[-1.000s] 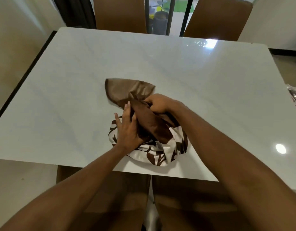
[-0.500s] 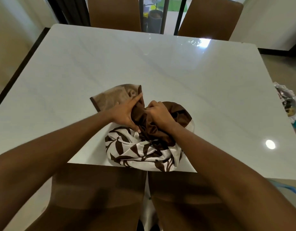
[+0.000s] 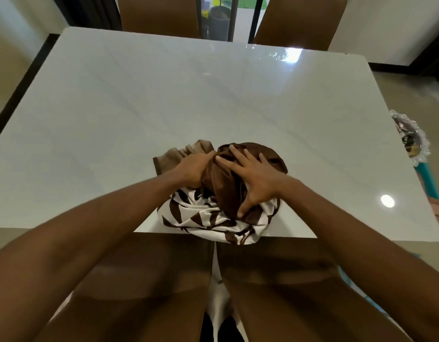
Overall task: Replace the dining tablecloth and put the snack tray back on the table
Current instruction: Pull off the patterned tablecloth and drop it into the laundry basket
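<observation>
1. The right hand (image 3: 253, 180) has now spread flat over the bundle; the left hand (image 3: 193, 170) has curled into it, gripping brown folds.
2. The white desk (image 3: 164, 99) stretches beyond both hands.
3. The bunched tablecloth (image 3: 208, 218) sits beneath the hands, at the near edge.
4. The snack tray (image 3: 411, 140) lies well right of the right hand, past the desk's edge.

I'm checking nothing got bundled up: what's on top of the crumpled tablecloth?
The right hand lies spread on the brown folds of the tablecloth; the left hand grips its left side. Anything inside the folds is covered.
</observation>
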